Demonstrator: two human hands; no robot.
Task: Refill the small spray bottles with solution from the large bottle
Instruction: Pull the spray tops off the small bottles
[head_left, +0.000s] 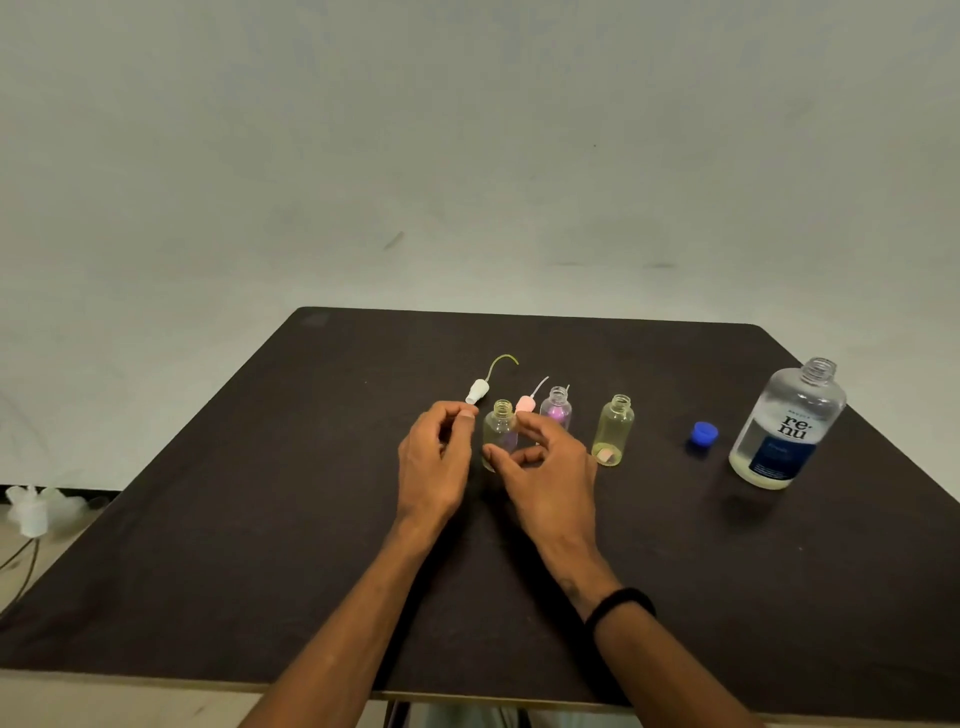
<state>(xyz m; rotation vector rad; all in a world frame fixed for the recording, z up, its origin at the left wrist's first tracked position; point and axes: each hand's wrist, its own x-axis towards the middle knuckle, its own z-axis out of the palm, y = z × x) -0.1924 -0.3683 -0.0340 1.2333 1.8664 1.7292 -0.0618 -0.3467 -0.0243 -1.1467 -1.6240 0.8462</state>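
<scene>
Three small uncapped spray bottles stand mid-table: a yellowish one (500, 427), a purple one (556, 408) and a yellow-green one (616, 430). A white spray head with a green tube (478, 391) and a pink spray head (525, 404) lie just behind them. My right hand (548, 470) curls around the yellowish bottle, thumb in front and forefinger against its far shoulder. My left hand (435, 460) is curled, its pinched fingertips right at the white spray head's near end; whether they grip it is unclear. The large clear bottle (787, 426) stands open at the right, its blue cap (704, 433) beside it.
The dark table (260, 571) ends at a front edge near me and a far edge by the pale wall. Off the left side, pale plastic items and cables (31, 512) sit on the floor.
</scene>
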